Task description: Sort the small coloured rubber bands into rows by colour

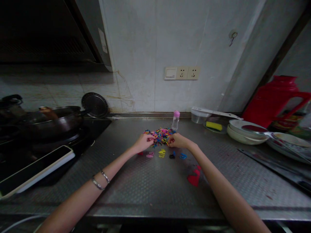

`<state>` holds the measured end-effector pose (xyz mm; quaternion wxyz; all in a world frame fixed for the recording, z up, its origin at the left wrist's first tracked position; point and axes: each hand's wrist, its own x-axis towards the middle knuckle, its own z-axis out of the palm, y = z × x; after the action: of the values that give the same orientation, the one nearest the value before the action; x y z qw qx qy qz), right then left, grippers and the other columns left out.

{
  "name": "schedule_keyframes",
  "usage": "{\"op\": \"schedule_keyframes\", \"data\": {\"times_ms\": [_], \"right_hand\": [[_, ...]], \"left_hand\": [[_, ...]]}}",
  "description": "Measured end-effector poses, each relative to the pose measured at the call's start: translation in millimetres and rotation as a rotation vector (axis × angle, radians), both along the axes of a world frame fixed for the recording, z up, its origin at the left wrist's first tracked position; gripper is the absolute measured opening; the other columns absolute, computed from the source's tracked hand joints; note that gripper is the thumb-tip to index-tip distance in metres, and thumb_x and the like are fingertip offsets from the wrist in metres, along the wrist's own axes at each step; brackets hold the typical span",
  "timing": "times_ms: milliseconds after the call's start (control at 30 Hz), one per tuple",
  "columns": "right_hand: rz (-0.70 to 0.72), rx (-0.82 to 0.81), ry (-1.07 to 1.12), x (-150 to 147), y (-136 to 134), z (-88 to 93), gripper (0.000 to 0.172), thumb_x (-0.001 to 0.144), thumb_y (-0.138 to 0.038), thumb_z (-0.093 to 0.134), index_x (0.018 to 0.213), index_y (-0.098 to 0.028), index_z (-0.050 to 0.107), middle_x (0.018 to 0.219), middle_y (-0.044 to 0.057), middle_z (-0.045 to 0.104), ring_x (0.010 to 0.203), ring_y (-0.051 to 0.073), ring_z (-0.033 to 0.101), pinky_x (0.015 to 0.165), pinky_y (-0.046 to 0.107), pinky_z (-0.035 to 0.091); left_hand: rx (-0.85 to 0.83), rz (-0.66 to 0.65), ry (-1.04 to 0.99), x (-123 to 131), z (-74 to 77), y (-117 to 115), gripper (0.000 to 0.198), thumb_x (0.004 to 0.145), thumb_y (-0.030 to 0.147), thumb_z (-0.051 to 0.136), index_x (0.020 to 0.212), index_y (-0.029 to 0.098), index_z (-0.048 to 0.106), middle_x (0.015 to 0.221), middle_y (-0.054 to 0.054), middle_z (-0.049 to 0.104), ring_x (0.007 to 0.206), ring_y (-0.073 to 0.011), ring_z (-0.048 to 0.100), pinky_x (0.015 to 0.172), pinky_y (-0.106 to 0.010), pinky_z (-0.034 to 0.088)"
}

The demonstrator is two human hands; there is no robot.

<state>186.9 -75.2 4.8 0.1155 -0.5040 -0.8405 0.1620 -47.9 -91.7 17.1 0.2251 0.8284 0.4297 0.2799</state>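
Observation:
A heap of small coloured rubber bands lies on the metal counter. My left hand is at the heap's left edge, its thumb and fingers pinched together. At the right edge, my right hand has its fingers curled in against the bands. Whatever sits between the fingertips of either hand is too small to make out. In front of the heap are little sorted groups: pink bands, yellow bands, black bands and blue bands. A bit of red shows beneath my left wrist.
Behind the heap stands a clear bottle with a pink cap. A red heart-shaped piece lies near my right forearm. Bowls, a knife and a red thermos are at right; a pan and phone at left.

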Motion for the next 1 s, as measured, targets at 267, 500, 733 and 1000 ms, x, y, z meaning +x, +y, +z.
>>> {"op": "schedule_keyframes", "data": {"times_ms": [267,500,733,1000], "right_hand": [[0.018,0.042,-0.015,-1.8,2.0,-4.0,0.017,0.065,-0.016,0.052,0.071,-0.015,0.068,0.064,0.002,0.063,0.056,0.009,0.05,0.05,0.019,0.032],[0.013,0.066,0.032,-2.8,1.2,-3.7,0.017,0.068,-0.018,0.051,0.069,-0.014,0.067,0.06,0.001,0.061,0.055,0.009,0.049,0.05,0.019,0.031],[0.016,0.04,0.187,3.0,5.2,-1.1,0.022,0.071,-0.028,0.052,0.072,-0.013,0.069,0.062,0.002,0.063,0.056,0.01,0.051,0.053,0.02,0.035],[-0.039,-0.068,0.371,11.5,0.9,5.8,0.035,0.069,-0.042,0.056,0.076,-0.011,0.069,0.056,0.0,0.057,0.049,0.008,0.043,0.048,0.021,0.033]], "left_hand": [[-0.028,0.133,-0.106,-21.1,-4.4,20.6,0.029,0.071,0.018,0.049,0.092,0.01,0.067,0.06,-0.001,0.059,0.053,-0.0088,0.045,0.051,-0.019,0.032],[-0.113,0.144,-0.197,-25.8,-7.2,24.8,0.031,0.071,0.017,0.049,0.096,0.007,0.065,0.058,-0.001,0.058,0.05,-0.0084,0.046,0.049,-0.019,0.033],[-0.153,0.158,-0.239,-30.8,-8.3,27.6,0.029,0.071,0.015,0.05,0.095,0.006,0.064,0.062,-0.003,0.062,0.052,-0.0089,0.051,0.052,-0.019,0.038],[-0.183,0.182,-0.254,-31.5,-6.5,27.4,0.027,0.072,0.012,0.049,0.092,0.007,0.065,0.062,-0.003,0.063,0.052,-0.0081,0.051,0.053,-0.018,0.04]]}}
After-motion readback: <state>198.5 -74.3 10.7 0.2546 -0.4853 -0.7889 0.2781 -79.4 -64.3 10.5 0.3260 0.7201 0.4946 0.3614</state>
